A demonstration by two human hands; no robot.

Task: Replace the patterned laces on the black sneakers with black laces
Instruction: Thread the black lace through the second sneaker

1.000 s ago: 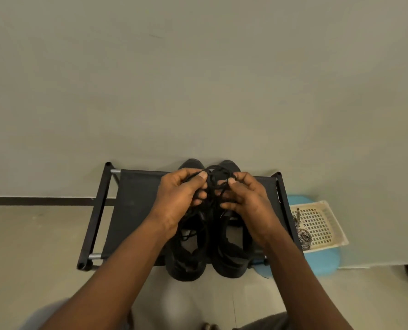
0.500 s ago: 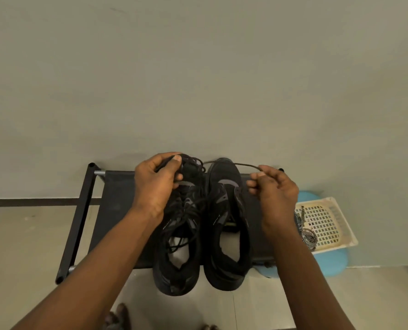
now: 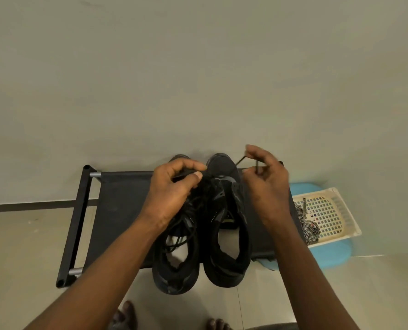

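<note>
Two black sneakers stand side by side on a black rack, toes toward the wall. The left sneaker carries a loose tangle of black lace. The right sneaker shows an open throat with no lace across it. My left hand pinches the black lace above the left sneaker's toe end. My right hand is raised beside the right sneaker's toe, pinching the other end of the black lace, which runs taut between both hands. The patterned black-and-white laces lie in a basket at the right.
The cream perforated basket sits on a light blue stool right of the rack. A plain wall rises directly behind the rack. Tiled floor lies below, and my bare toes show at the bottom edge.
My hands have drawn apart, stretching a black lace between them. My right hand has lifted up and right with the lace end; my left hand stays over the left sneaker.
</note>
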